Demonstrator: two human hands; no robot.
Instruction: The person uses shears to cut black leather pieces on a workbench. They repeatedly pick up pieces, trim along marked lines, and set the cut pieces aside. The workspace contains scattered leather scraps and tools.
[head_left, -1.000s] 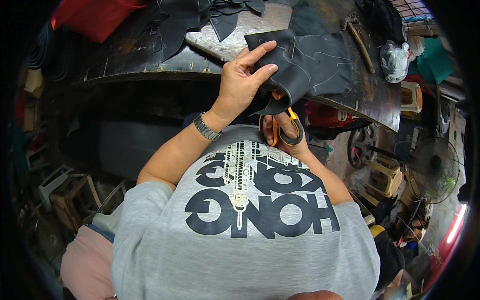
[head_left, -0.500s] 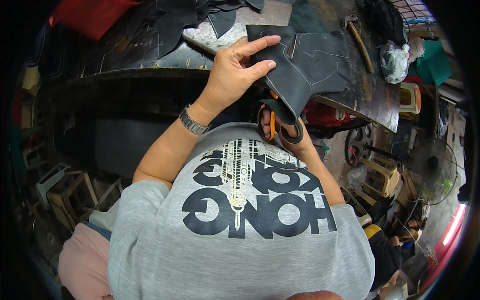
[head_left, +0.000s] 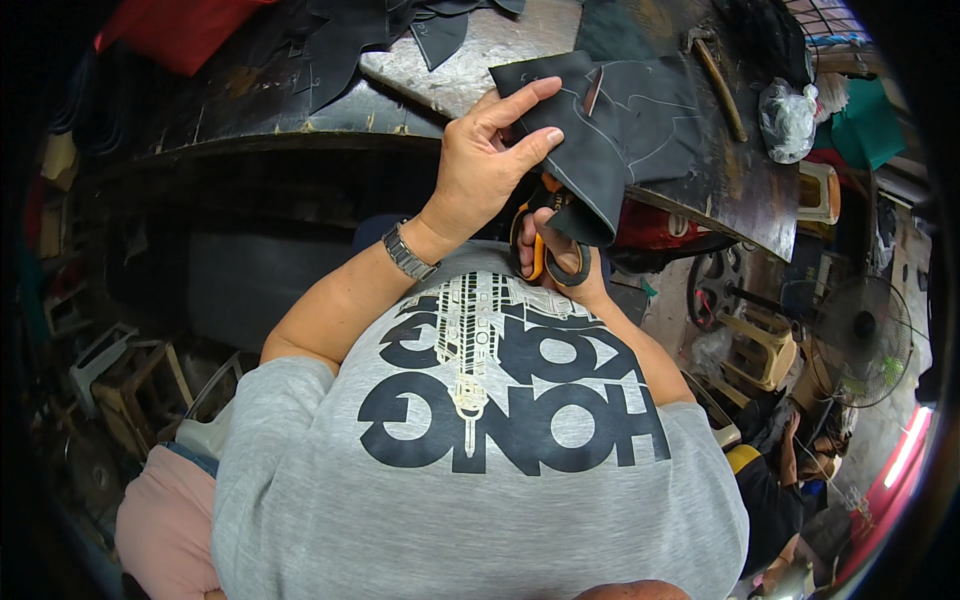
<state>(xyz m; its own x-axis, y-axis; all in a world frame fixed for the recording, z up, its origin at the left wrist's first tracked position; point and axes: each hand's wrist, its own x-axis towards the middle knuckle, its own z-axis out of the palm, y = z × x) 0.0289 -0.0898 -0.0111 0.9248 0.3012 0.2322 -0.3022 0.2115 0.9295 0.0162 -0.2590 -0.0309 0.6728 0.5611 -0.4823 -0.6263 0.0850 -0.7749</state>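
A black leather-like sheet (head_left: 575, 135) with pale drawn outlines and a slit hangs partly over the table's front edge. My left hand (head_left: 490, 150) holds its left side, thumb and forefinger on top, the other fingers partly hidden behind. Below the hanging part, my right hand (head_left: 575, 262) is closed round the scissors (head_left: 541, 247), which have orange and black handles. Most of the blades are hidden under the curled lower flap of the sheet.
Cut black pieces (head_left: 345, 45) lie on the dark worktable (head_left: 250, 120), with a red sheet (head_left: 185, 30) at far left. A hammer (head_left: 720, 90) and a plastic bag (head_left: 788, 120) lie on the right. Beyond stand a fan (head_left: 865, 325) and stools (head_left: 762, 345); another person (head_left: 770, 500) is at lower right.
My left hand has shifted slightly right and down. The scissors have turned a little, with more of my right thumb showing. The sheet's lower flap has swung slightly right.
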